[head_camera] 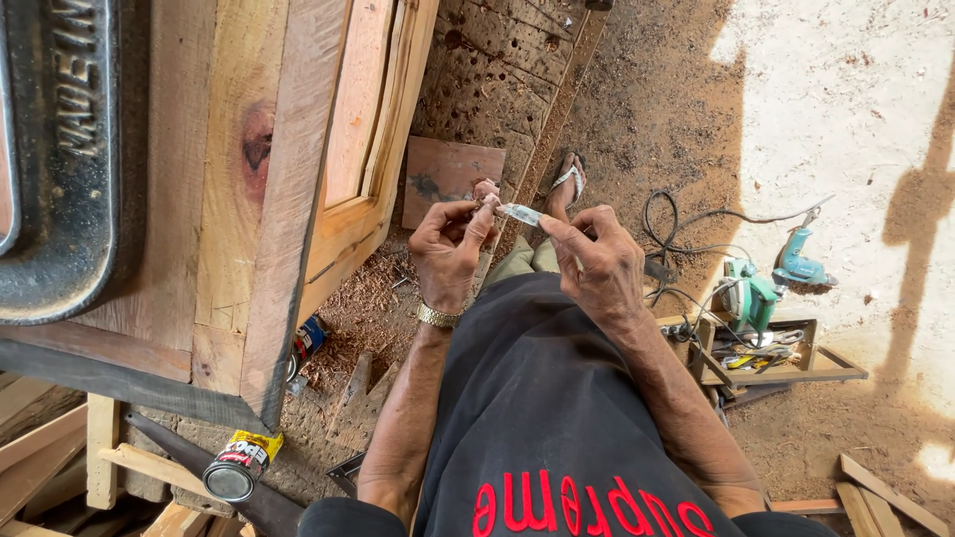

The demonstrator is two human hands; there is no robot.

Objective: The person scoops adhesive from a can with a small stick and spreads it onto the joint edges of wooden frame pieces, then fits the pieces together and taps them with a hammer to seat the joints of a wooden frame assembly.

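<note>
While both hands pinch it, tube (pixel 519 213) lies crosswise.

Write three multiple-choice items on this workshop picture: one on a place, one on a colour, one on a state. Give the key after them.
1. Where does the power drill lie?
A. on the sandy ground at the right
B. on the wooden frame
C. in the left hand

2. What colour is the drill's body?
A. red
B. teal
C. yellow

3. How is the small clear tube held?
A. it lies on the ground
B. one hand alone
C. between both hands

Key: 1 A, it lies on bare ground beside the tool tray. 2 B, its housing is blue-green. 3 C, the left hand and right hand each pinch an end.
</note>
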